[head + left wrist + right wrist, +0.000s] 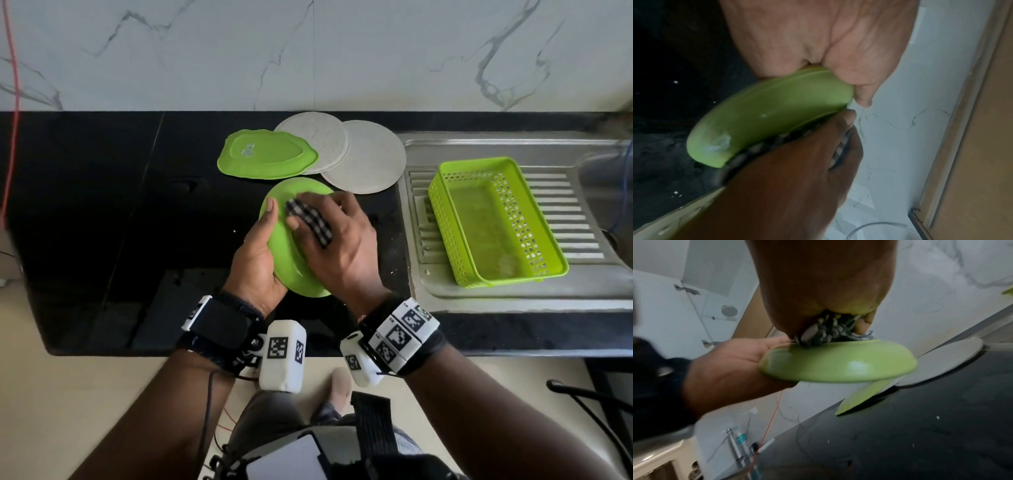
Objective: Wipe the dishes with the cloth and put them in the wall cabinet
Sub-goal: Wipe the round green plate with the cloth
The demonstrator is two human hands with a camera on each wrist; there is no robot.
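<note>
Well, the black counter (pixel 102 205) ran under everything, with a steel drainboard (pixel 513 284) at its right end carrying a green basket (pixel 493 219). Near the wall lay two pale round plates (pixel 370 161), overlapping, and a wavy green plate (pixel 263 154) face down beside them. Above the counter the left hand (pixel 255 253) gripped a green plate (pixel 286 260) by its rim, thumb over the edge. The right hand (pixel 342 246), fingers spread, pressed a checked cloth (pixel 310 219) onto it; the cloth seemed bunched under the palm.

wrists — black straps (pixel 219 325) | white marker blocks (pixel 406 330) — black cable (pixel 207 411)
</note>
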